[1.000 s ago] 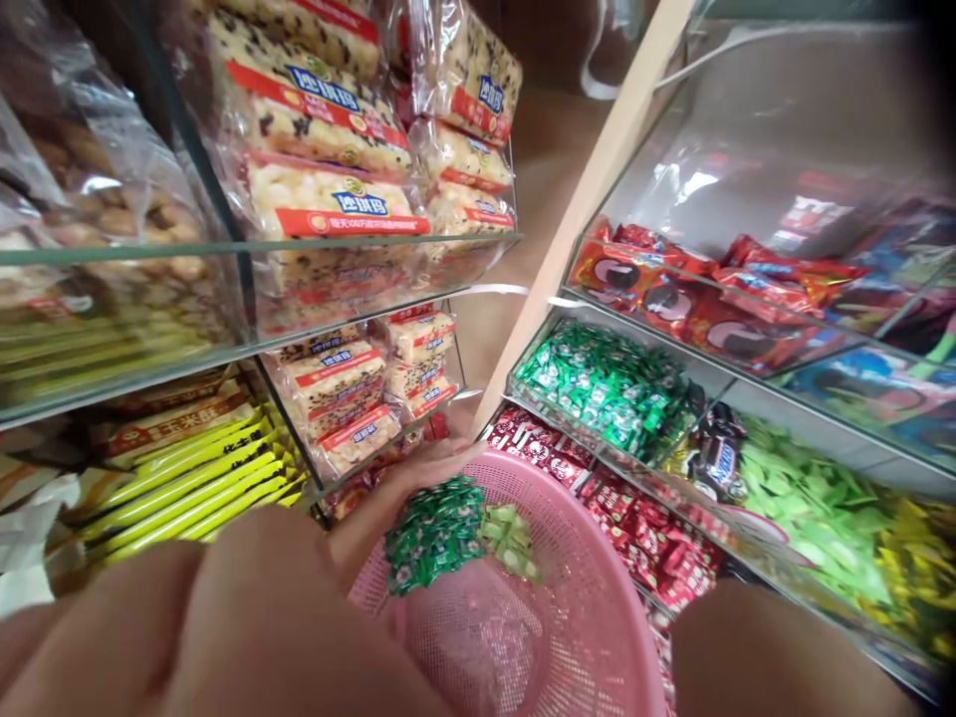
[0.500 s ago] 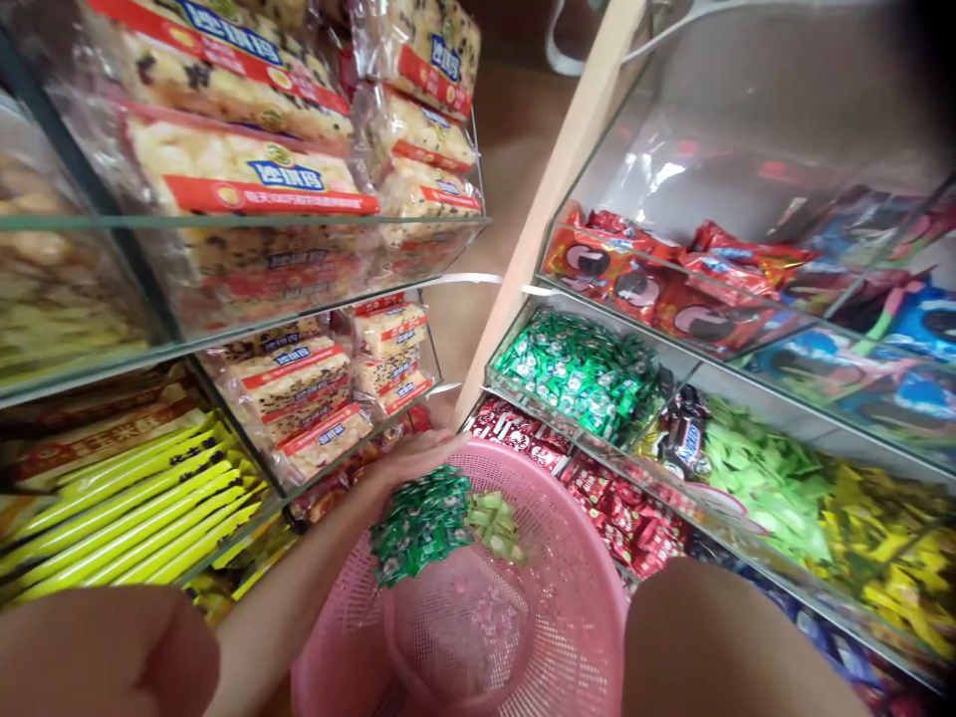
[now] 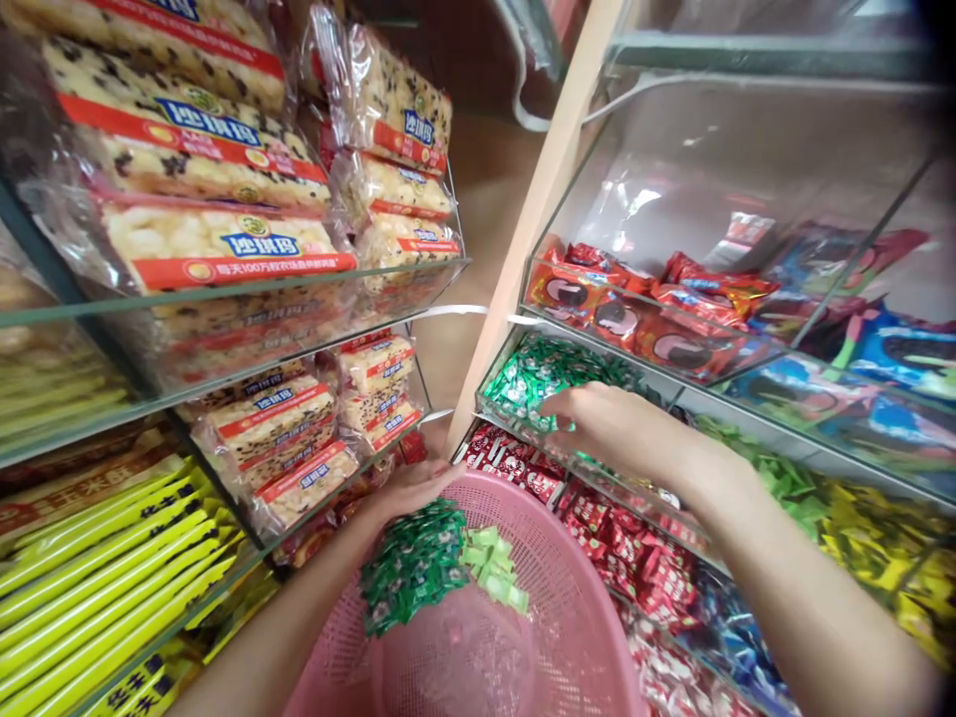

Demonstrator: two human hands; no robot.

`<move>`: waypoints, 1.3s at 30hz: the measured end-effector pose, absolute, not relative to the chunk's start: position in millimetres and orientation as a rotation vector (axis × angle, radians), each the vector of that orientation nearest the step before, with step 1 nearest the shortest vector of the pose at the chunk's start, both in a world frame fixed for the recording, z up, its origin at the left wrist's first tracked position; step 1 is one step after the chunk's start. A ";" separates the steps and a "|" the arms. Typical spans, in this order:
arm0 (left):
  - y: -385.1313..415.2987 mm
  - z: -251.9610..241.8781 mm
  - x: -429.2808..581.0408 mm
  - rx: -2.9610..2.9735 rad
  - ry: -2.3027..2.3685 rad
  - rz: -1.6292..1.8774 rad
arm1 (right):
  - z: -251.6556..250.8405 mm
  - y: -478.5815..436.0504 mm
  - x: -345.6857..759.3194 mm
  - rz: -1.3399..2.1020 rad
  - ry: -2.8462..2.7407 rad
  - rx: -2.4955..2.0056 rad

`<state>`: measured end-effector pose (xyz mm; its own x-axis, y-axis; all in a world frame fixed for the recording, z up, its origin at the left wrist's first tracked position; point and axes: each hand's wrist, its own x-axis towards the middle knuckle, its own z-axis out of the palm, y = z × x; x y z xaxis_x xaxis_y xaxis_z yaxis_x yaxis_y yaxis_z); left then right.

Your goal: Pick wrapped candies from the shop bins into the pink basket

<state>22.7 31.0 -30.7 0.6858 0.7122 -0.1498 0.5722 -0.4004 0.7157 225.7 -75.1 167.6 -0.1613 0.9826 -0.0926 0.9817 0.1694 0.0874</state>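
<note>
My left hand (image 3: 418,485) grips the near-left rim of a pink plastic basket (image 3: 590,637), its fingers partly hidden behind the rim. Inside lie a heap of dark green wrapped candies (image 3: 414,563) and a smaller pile of pale green wrapped candies (image 3: 494,568). My right hand (image 3: 608,423) hovers at the front of a clear bin of shiny green wrapped candies (image 3: 523,373). Its fingers bend downward, slightly apart, and I see nothing held in them.
Packaged puffed-rice cakes (image 3: 224,244) fill clear shelves on the left, above yellow snack packs (image 3: 97,568). To the right, bins hold red packs (image 3: 642,324), red wrapped candies (image 3: 619,538) and yellow ones (image 3: 873,538). A wooden post (image 3: 523,239) stands between the shelves.
My right hand has come into view and reached forward to the green candy bin. My left hand stays at the basket rim. The view has tilted up a little.
</note>
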 end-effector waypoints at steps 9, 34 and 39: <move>42.1 -37.2 23.3 2.114 0.990 0.226 | 111.7 -43.1 292.6 0.049 2.114 2.124; 48.4 -50.2 19.8 2.089 0.981 0.213 | 109.5 -26.5 304.5 -0.456 2.217 2.273; 47.4 -48.8 20.5 2.102 0.972 0.205 | 109.8 -32.1 303.3 -0.540 2.212 2.314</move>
<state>20.5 47.4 -48.8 0.6921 0.7014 -0.1705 0.5727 -0.3897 0.7212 303.3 -32.1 109.8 0.0189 0.9861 -0.1649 0.9513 -0.0685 -0.3006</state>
